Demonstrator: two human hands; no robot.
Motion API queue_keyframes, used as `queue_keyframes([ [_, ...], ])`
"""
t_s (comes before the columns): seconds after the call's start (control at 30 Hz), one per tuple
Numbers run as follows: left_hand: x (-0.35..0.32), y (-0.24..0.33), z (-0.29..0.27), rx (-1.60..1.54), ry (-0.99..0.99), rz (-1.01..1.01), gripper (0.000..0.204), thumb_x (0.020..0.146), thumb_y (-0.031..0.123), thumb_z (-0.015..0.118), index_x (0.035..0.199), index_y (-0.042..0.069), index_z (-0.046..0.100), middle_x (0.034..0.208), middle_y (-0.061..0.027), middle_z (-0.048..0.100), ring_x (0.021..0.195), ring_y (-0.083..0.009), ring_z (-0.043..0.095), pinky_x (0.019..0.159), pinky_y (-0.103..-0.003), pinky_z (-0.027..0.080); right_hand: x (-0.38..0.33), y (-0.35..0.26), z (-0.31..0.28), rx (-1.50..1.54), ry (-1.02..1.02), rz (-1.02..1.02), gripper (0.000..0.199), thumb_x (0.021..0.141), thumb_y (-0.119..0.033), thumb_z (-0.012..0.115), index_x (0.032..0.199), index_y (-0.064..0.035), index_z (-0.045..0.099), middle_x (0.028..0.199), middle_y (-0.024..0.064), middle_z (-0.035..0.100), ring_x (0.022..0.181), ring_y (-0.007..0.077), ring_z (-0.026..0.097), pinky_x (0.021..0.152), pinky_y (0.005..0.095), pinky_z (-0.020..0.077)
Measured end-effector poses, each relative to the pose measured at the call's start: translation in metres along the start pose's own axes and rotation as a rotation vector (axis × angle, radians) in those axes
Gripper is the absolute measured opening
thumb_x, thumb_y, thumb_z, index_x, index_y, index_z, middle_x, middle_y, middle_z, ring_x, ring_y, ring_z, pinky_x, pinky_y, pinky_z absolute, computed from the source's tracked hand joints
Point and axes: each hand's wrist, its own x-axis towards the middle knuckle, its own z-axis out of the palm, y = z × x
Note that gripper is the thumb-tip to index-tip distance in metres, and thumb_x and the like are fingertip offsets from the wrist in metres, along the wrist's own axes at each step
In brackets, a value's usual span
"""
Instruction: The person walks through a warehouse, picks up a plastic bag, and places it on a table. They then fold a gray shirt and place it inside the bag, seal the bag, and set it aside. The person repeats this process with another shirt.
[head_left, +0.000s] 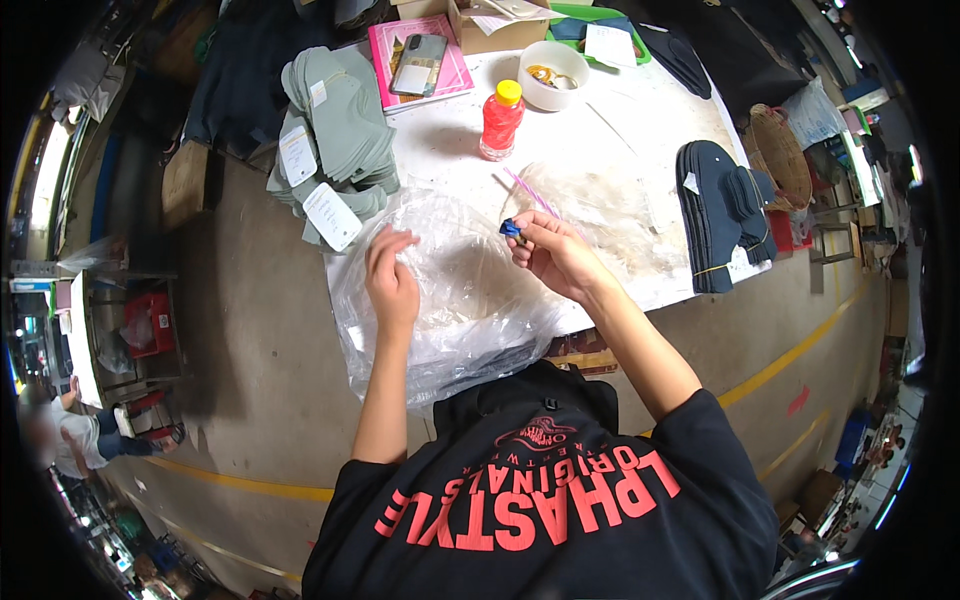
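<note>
Over the near part of the white table (470, 130) lies a large crumpled clear plastic bag (400, 345). My left hand (392, 280) is raised above the bag's left part, holding nothing, its fingers loosely spread. My right hand (555, 257) pinches a small blue object (510, 229) between thumb and fingers, above the bag's right side. Its kind is too small to make out, and the fingers cover part of it. Just beyond that hand, a thin pink-purple strip (530, 190) rests against more clear plastic (610, 200).
Grey-green fabric pieces (340, 120) with white tags are stacked at left, dark tied pieces (710, 215) at right. Farther back stand a red bottle (502, 125) with yellow cap, a white bowl (553, 92) of rubber bands, a phone (418, 65) on a pink book (385, 50), and a cardboard box (490, 35).
</note>
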Motion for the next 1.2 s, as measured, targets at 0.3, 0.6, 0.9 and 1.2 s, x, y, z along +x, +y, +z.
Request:
queue_keyframes([
  [0.3,-0.064,0.012,0.009,0.109,-0.363,-0.198,0.016,0.078,-0.003,0.054,0.076,0.008,0.065,0.077,-0.0106,0.068,0.078,-0.0319,0.066,0.072,-0.044,0.051,0.004,-0.059,0.001,-0.035,0.171,-0.163,0.014,0.103,-0.014,0.061,0.111,-0.0029,0.062,0.087,0.0013,0.060,0.074,0.0106,0.053,0.072,0.0257,0.0459],
  [0.6,-0.065,0.012,0.019,0.253,-0.287,-0.105,0.011,0.077,0.004,0.057,0.070,0.010,0.061,0.073,-0.0079,0.066,0.073,-0.0323,0.065,0.067,-0.044,0.050,0.101,-0.124,-0.050,-0.857,0.469,-0.269,0.022,0.100,-0.006,0.057,0.119,-0.0008,0.067,0.091,0.0040,0.065,0.073,0.0117,0.058,0.069,0.0275,0.0513],
  [0.9,-0.051,0.022,0.004,0.028,-0.312,-0.350,0.016,0.076,-0.003,0.055,0.075,0.009,0.067,0.077,-0.0090,0.069,0.074,-0.0319,0.065,0.069,-0.042,0.050,0.150,-0.095,-0.069,-1.745,0.584,-0.164,0.036,0.083,-0.015,0.062,0.113,0.0041,0.056,0.108,0.0291,0.071,0.105,0.0441,0.068,0.090,0.0527,0.0540],
  [1.2,-0.117,0.012,-0.099,0.459,0.221,-0.493,0.027,0.085,0.000,0.063,0.112,0.001,0.062,0.113,-0.0148,0.064,0.103,-0.0327,0.061,0.096,-0.044,0.045,0.058,-0.060,-0.004,-2.018,0.649,-0.628,0.036,0.087,-0.028,0.073,0.112,-0.0052,0.062,0.108,0.0183,0.068,0.102,0.0375,0.065,0.083,0.0498,0.0525],
])
